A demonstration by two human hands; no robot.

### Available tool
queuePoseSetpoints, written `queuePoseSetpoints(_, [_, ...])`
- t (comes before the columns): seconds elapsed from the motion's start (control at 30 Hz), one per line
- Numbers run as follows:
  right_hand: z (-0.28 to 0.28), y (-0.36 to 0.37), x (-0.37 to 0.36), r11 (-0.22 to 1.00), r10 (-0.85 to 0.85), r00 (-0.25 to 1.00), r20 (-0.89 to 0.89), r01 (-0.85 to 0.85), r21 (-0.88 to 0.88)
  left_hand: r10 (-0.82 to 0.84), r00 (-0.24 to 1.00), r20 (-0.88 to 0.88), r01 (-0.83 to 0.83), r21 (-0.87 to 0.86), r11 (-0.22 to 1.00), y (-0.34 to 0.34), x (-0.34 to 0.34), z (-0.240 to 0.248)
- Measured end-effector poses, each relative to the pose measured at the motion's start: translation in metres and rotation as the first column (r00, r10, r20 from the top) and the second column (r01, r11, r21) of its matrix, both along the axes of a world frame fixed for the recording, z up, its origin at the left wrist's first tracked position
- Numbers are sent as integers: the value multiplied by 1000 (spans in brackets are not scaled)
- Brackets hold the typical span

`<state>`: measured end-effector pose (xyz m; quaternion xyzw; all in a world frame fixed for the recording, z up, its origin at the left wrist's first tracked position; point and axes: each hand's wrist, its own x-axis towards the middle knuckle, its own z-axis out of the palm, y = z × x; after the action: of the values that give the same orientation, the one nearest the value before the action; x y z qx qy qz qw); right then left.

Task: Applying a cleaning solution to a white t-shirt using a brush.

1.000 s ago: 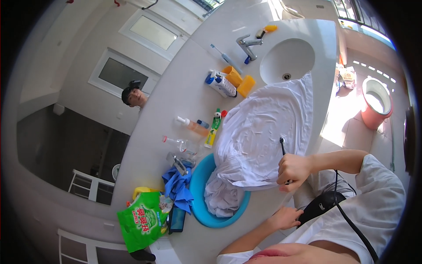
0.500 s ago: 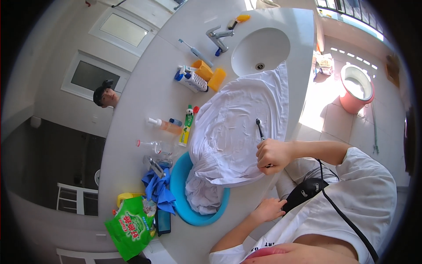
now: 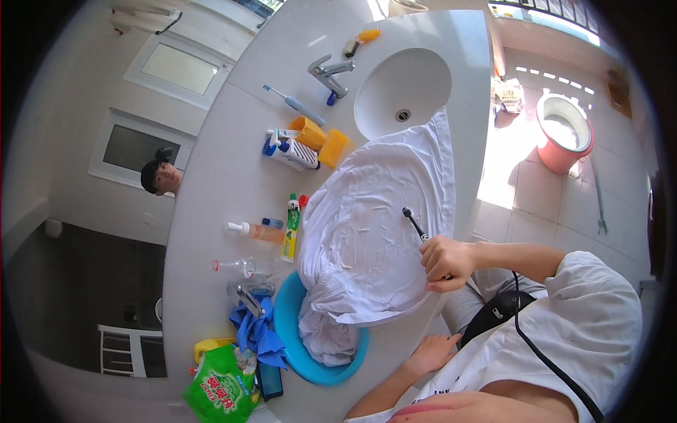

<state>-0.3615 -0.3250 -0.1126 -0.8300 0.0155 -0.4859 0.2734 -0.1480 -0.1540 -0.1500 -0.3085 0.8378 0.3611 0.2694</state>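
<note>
My right hand (image 3: pixel 449 264) is closed around the handle of a black toothbrush (image 3: pixel 416 224). The brush head points up and left over a white garment (image 3: pixel 374 211), which is spread across the counter and marked with wet creases. Its far corner reaches the rim of the sink (image 3: pixel 427 77), and its near-left end lies bunched in a blue basin (image 3: pixel 288 331). My left hand (image 3: pixel 431 354) rests low by the counter's near edge, beside the black bag (image 3: pixel 486 317) at my waist. Its fingers are loosely stretched out, with nothing seen in them.
Along the counter's left side are a faucet (image 3: pixel 330 74), an electric toothbrush (image 3: pixel 296 106), a toothpaste tube (image 3: pixel 290 229), a pump bottle (image 3: pixel 257 232), a blue cloth (image 3: pixel 257 328) and a green packet (image 3: pixel 220 388). A red bucket (image 3: pixel 557 151) stands on the floor at right.
The whole view has shifted a little. My right hand and the toothbrush have moved slightly rightward over the garment, and the brush slants more. The left hand stays in about the same place.
</note>
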Motion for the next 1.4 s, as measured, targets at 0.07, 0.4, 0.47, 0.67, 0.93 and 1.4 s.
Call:
queuePoseSetpoints(0.07, [3, -1, -1, 1000, -1, 1000, 6, 1, 11, 18, 992, -121, -26, -69, 997, -6, 6, -3])
queuePoseSetpoints(0.4, [6, 6, 1, 999, -21, 1000, -22, 20, -38, 39, 992, -124, -41, -10, 999, -1, 1, -19])
queuePoseSetpoints(0.47, [6, 5, -1, 999, -16, 1000, -12, 16, -30, 9, 997, -82, -11, -30, 999, 4, 0, -26])
queuePoseSetpoints(0.67, [7, 2, -4, 1000, 15, 1000, -15, -15, 7, -13, 998, 59, 17, -63, 998, -3, -11, -13])
queuePoseSetpoints(0.93, [8, -3, -5, 1000, 1, 1000, -5, -1, 19, 16, 998, 65, -6, -147, 989, -1, -10, -9])
queuePoseSetpoints(1.4, [9, 3, -7, 999, 22, 995, -97, -25, -24, -118, 986, 120, 144, -235, 961, 6, -25, -26])
